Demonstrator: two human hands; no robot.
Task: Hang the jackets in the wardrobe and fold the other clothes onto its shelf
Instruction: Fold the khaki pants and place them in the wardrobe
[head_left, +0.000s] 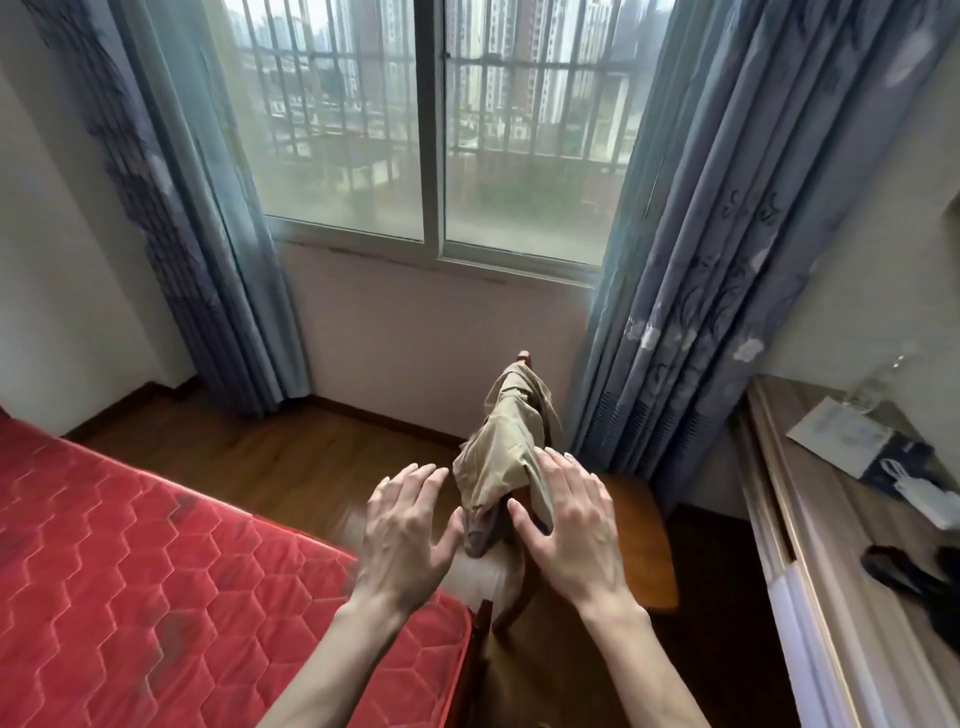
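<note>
there, khaki garment (503, 457) between left hand (404, 530), right hand (569, 525)

Crumpled khaki-tan cloth garment (501, 457) hanging draped over wooden chair back (523, 357), lower centre-right of the frame; darker grey-purple fabric (480, 538) peeking out beneath, at its lower end.
</note>
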